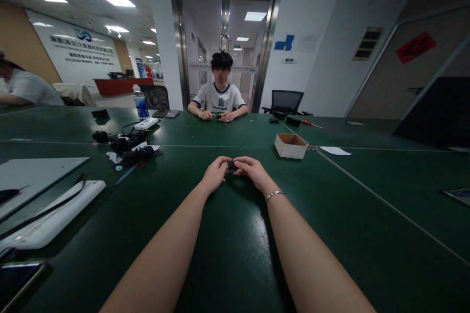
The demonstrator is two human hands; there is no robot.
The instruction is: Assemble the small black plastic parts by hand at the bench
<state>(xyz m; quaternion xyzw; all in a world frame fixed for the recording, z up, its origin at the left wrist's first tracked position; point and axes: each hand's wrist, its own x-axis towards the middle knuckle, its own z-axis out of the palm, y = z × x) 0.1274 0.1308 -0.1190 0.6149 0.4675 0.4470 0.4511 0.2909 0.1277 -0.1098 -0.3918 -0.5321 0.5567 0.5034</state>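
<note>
My left hand (216, 174) and my right hand (251, 172) meet over the middle of the green table (227, 234). Between their fingertips is a small dark piece (231, 164), mostly covered by the fingers; its kind cannot be made out. Both hands are closed on it from either side, thumbs and fingers pinched. A silver bracelet circles my right wrist. Nearest to my right hand, a small open cardboard box (291, 146) stands farther out to the right.
At left lie black gear (132, 149), a blue pen (127, 174), a white device (58, 215) and a phone (20, 281). A water bottle (140, 102) stands behind. Across the table sits a person (220, 92). An orange screwdriver (310, 123) and paper (335, 151) lie at right.
</note>
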